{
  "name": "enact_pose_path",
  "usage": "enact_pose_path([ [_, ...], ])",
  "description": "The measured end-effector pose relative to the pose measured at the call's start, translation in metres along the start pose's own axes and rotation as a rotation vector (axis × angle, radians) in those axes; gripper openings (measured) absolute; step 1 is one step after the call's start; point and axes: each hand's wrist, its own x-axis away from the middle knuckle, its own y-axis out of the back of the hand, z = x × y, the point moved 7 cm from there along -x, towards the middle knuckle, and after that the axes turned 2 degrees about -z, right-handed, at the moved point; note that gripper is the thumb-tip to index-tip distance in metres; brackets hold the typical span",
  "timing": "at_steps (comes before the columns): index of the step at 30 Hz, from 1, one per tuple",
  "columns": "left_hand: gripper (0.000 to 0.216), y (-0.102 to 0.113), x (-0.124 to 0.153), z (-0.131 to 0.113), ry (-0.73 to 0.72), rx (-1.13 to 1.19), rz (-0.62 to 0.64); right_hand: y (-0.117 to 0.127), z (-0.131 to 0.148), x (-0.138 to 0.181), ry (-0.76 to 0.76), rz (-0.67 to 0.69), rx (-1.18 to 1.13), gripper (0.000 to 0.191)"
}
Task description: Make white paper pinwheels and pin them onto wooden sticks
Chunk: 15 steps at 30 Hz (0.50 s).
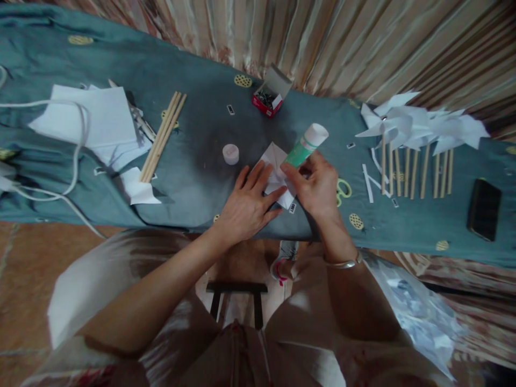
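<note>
White cable (76, 161): one, looped over the near left of the teal cloth (201, 199).
White sheets (100, 115): loose pile, beside the cable.
Wooden sticks (165, 141): small bundle, lying slantwise, near ends over a paper scrap (139, 188).
White cap (230, 154): one, round, set on the cloth.
Left hand (248, 212): palm down, fingers spread and gripping nothing, fingertips resting on the folded paper.
Red box (272, 99): small, lid raised, small metal pieces inside; beyond the paper.
Folded paper (278, 174): one, white, flat on the cloth between the two hands.
Glue stick (302, 149): green and white, tilted, green end over the paper; contact cannot be told.
Right hand (318, 185): fingers closed round the glue stick's lower part.
Scissors (344, 191): green handles showing, the rest hidden by the right hand.
Paper strips (368, 183): narrow, white, between scissors and pinwheels.
Pinwheels (427, 131): white, overlapping row, sticks pointing nearward.
Phone (484, 209): one, dark, far right.
</note>
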Motion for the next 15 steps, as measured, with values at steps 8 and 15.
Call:
enact_pose_path([
  [8, 0.046, 0.0, -0.0008, -0.0006, 0.004, 0.03, 0.006, -0.0011, 0.0063, -0.0015, 0.049, 0.018, 0.045, 0.027],
  [15, 0.046, -0.0017, -0.0002, 0.0006, 0.003, 0.041, -0.006, -0.0017, 0.0067, -0.0011, 0.098, 0.02, 0.066, 0.028],
])
